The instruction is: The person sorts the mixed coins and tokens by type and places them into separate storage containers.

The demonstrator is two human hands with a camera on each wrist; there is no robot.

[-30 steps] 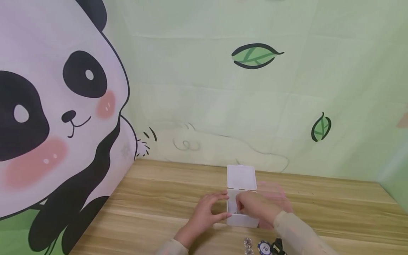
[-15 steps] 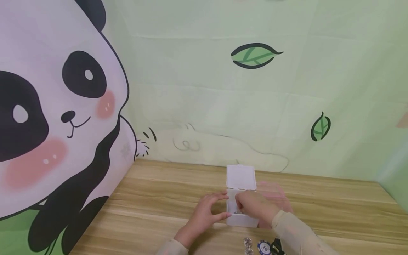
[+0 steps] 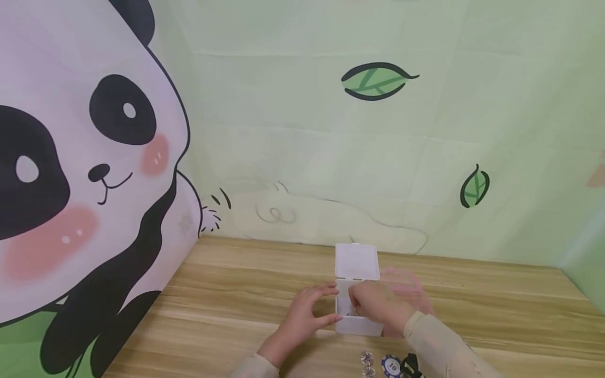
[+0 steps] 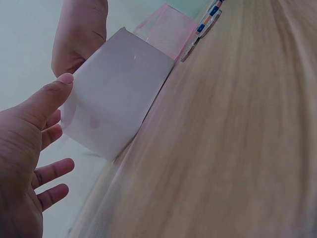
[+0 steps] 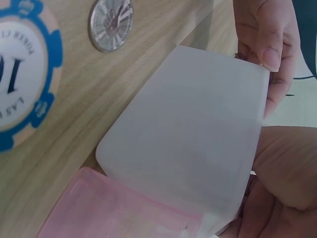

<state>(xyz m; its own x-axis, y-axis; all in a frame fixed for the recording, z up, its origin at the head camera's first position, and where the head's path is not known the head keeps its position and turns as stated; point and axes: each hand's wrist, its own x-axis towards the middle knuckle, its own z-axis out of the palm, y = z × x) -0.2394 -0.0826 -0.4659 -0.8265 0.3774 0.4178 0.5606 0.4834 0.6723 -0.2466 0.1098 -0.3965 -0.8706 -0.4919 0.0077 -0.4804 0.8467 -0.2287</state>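
A small white box (image 3: pixel 359 326) with its lid (image 3: pixel 357 261) raised stands on the wooden table. My left hand (image 3: pixel 302 313) grips the box's left side, the thumb at its front corner and the fingers towards the back. My right hand (image 3: pixel 375 303) reaches down into the box with bent fingers. Its fingertips are hidden by the box walls, so whether they hold anything does not show. A small shiny bit peeks out below the right fingers. In the right wrist view, the left thumb presses the upper corner of the box wall.
A translucent pink box (image 3: pixel 411 290) stands right against the white one. In front lie patterned silver discs (image 3: pixel 366 358), a blue-and-white poker chip (image 3: pixel 392 366) marked 10 and a black object (image 3: pixel 411 365) partly cut off. A panda-printed cloth (image 3: pixel 156 220) borders the table on the left.
Both hands keep nearly the same place at the white box. The head view has shifted very slightly, and a little more shiny material shows under the right fingers than a second ago.
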